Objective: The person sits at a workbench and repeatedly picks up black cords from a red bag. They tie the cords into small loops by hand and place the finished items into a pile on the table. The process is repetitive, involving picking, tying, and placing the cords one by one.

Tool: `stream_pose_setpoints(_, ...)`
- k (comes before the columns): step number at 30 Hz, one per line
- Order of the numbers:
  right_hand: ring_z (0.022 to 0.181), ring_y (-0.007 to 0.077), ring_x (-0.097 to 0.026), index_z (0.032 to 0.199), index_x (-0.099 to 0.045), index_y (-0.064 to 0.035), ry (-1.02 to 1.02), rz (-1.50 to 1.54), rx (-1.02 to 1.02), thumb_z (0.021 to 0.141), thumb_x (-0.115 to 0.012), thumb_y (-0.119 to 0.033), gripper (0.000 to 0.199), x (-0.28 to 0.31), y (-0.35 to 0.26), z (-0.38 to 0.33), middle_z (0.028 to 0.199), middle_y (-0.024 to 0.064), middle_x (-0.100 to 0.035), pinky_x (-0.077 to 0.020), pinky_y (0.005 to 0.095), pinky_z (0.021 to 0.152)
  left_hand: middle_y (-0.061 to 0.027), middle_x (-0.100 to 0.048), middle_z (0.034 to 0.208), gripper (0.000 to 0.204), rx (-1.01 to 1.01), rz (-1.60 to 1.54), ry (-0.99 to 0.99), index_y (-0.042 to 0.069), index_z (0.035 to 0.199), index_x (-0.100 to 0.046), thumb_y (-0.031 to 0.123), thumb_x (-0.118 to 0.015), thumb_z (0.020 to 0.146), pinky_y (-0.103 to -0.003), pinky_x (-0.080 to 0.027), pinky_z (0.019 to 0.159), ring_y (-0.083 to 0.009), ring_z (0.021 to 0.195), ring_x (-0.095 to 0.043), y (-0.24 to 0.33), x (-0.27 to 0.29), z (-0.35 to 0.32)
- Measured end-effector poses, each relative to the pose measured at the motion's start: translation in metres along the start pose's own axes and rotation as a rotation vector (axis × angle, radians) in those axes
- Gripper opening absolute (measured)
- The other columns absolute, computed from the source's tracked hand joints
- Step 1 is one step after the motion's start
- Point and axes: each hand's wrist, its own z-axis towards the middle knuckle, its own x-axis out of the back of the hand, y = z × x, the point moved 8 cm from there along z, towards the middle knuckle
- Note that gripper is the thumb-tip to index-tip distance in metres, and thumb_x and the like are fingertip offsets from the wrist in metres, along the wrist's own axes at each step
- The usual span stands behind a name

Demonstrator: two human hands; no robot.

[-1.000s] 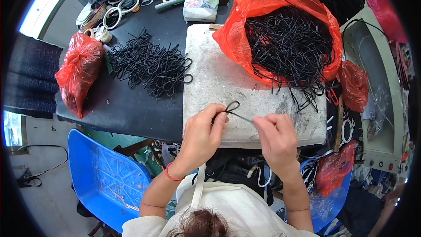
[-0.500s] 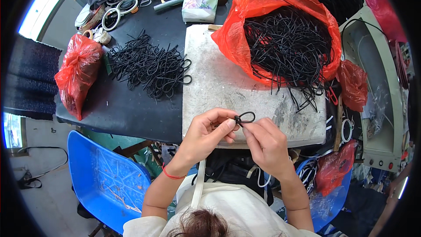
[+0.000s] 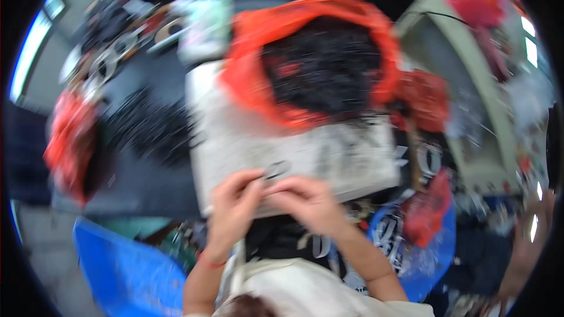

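A small loop of black cord (image 3: 278,168) stands up between my two hands, over the near edge of the pale board (image 3: 229,158). My left hand (image 3: 235,199) is closed in a pinch at the loop's base. Close beside it, my right hand (image 3: 305,199) pinches the same cord with thumb and forefinger. Motion blur hides the fine detail at the fingertips. Beyond them, an open red plastic bag (image 3: 247,97) full of black cords (image 3: 323,64) rests on the board. A heap of black looped cords (image 3: 150,123) lies to the left on the dark table.
A tied red bag (image 3: 70,141) sits at the table's left end. Tape rolls (image 3: 106,64) and a tissue pack (image 3: 205,26) are at the back left. Blue bins (image 3: 129,270) flank me below table height. A pale metal machine (image 3: 464,82) stands on the right.
The whole view has swung and blurred, so the table and bags appear farther left. Both hands still pinch the looped cord, now lower in the picture.
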Motion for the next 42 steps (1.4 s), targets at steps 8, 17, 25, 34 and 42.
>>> stream_pose_setpoints(8, 0.055, 0.0136, -0.056, 0.081, -0.052, 0.0012, 0.336, -0.094, 0.246, 0.082, -0.058, -0.012, 0.015, 0.016, -0.012, 0.004, 0.061, 0.0089, -0.058, -0.0440, 0.0278, 0.051, -0.0195, -0.061, 0.101, 0.032, -0.099, 0.099, 0.189, -0.009, 0.112, -0.050, 0.010, -0.057, 0.087, -0.031, -0.047, 0.080, -0.0222, 0.091, -0.059, -0.007, -0.009, -0.006)
stream_pose_setpoints(17, 0.070, 0.0155, -0.054, 0.083, -0.055, -0.0008, 0.238, -0.052, 0.244, 0.080, -0.063, -0.019, 0.020, 0.029, -0.017, 0.002, 0.073, 0.0066, -0.054, -0.0439, 0.0277, 0.061, -0.0102, -0.060, 0.086, 0.024, -0.301, 0.068, 0.041, -0.004, 0.106, -0.052, 0.006, -0.057, 0.085, -0.025, -0.047, 0.068, -0.0142, 0.075, -0.056, 0.031, -0.024, -0.009)
stream_pose_setpoints(25, 0.065, 0.0043, -0.047, 0.079, -0.058, -0.0018, 0.285, 0.242, 0.137, 0.084, -0.058, -0.008, 0.008, 0.034, 0.010, 0.008, 0.071, -0.0018, -0.054, -0.0404, 0.0213, 0.059, -0.0096, -0.063, 0.082, 0.054, -0.209, 0.321, -0.225, -0.002, 0.124, -0.037, -0.006, -0.059, 0.075, -0.026, -0.049, 0.069, -0.0122, 0.075, -0.059, 0.029, -0.044, -0.005)
stream_pose_setpoints(34, 0.064, 0.0008, -0.047, 0.084, -0.053, -0.0023, 0.247, 0.166, 0.087, 0.087, -0.057, -0.012, 0.011, 0.020, 0.006, 0.004, 0.071, -0.0025, -0.054, -0.0382, 0.0172, 0.055, -0.0051, -0.062, 0.078, 0.022, 0.189, -0.111, -0.265, -0.004, 0.097, -0.059, 0.010, -0.065, 0.081, -0.019, -0.045, 0.060, -0.0063, 0.070, -0.056, -0.013, -0.032, -0.009)
stream_pose_setpoints(42, 0.067, 0.0016, -0.045, 0.092, -0.060, -0.0004, 0.134, 0.559, -0.074, 0.088, -0.056, -0.011, 0.012, 0.025, 0.018, 0.008, 0.073, -0.0025, -0.054, -0.0388, 0.0185, 0.061, -0.0043, -0.061, 0.077, 0.021, 0.164, -0.125, -0.289, -0.004, 0.096, -0.058, 0.013, -0.063, 0.084, -0.020, -0.045, 0.057, -0.0058, 0.065, -0.055, -0.009, -0.027, -0.009)
